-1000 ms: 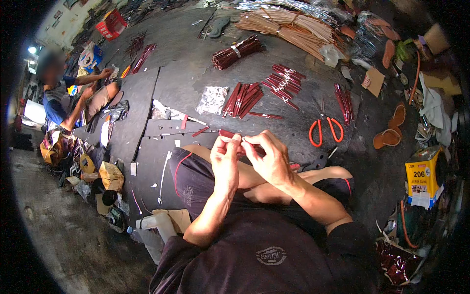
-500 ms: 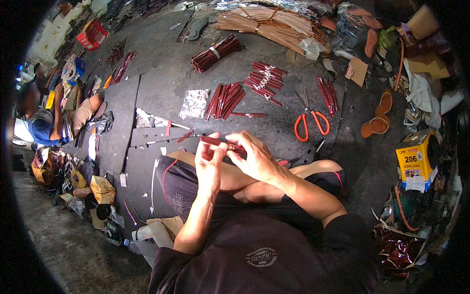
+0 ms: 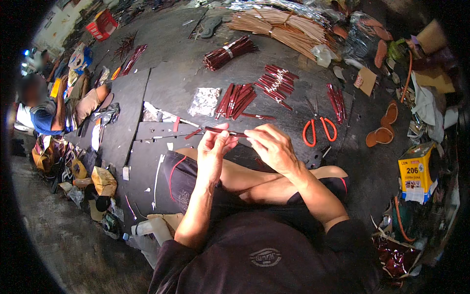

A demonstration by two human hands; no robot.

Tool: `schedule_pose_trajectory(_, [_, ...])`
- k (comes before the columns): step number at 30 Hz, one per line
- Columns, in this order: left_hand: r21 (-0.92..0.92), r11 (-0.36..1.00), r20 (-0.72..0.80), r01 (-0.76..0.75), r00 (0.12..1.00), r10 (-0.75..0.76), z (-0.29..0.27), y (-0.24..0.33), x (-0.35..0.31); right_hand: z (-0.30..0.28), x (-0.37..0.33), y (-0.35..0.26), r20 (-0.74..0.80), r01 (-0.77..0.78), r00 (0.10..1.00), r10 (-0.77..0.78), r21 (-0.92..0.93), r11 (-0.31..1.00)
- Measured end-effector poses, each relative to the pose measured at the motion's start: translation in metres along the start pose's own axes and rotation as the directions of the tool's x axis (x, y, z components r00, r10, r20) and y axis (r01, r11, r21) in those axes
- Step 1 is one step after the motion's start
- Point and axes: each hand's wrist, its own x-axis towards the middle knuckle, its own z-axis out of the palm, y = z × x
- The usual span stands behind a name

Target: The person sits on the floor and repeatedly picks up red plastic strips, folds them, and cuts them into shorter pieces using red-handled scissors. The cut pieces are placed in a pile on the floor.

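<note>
A narrow dark red strip [image 3: 213, 129] is stretched level between my two hands above my crossed legs. My left hand [image 3: 213, 153] pinches it between thumb and fingers. My right hand [image 3: 275, 150] has its thumb and fingertips closed on the strip's other end, partly hiding it. Just beyond lie a stack of flat dark red strips [image 3: 235, 100] and a clear bag of small pale pieces [image 3: 204, 101]. Farther off are several strips with shiny metal fittings [image 3: 278, 82]. Orange-handled scissors [image 3: 319, 130] lie right of my hands, beside another small bunch of red strips [image 3: 336, 103].
A tied dark red bundle [image 3: 230, 52] and a long tan bundle [image 3: 279, 30] lie at the back. Brown sandals [image 3: 381, 131] and a yellow box [image 3: 417, 171] are on the right. Another person [image 3: 46, 112] sits at the left, near a crumpled paper bag [image 3: 104, 182].
My right hand has shifted right and its fingers have drawn away from my left hand along the strip. The whole view has swung slightly, so the floor items appear farther right.
</note>
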Motion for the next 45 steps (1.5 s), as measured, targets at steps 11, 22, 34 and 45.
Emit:
schedule_pose_trajectory(11, [-0.126, 0.988, 0.097, -0.092, 0.99, 0.105, 0.0, 0.01, 0.0, -0.014, 0.011, -0.002, -0.093, 0.084, 0.992, -0.085, -0.019, 0.996])
schedule_pose_trajectory(22, [-0.075, 0.99, 0.02, -0.12, 0.992, 0.122, 0.0, 0.006, 0.002, -0.02, 0.011, -0.005, -0.099, 0.03, 0.995, -0.024, 0.059, 0.998])
schedule_pose_trajectory(34, [-0.1, 0.977, 0.097, -0.19, 0.975, 0.2, 0.002, 0.009, -0.002, -0.021, 0.009, -0.001, -0.136, 0.161, 0.975, -0.178, -0.131, 0.978])
schedule_pose_trajectory(45, [0.853, 0.442, 0.049, -0.279, 0.885, 0.463, -0.045, 0.021, 0.004, -0.016, 0.017, 0.043, -0.06, -0.158, 0.986, 0.154, -0.052, 0.986])
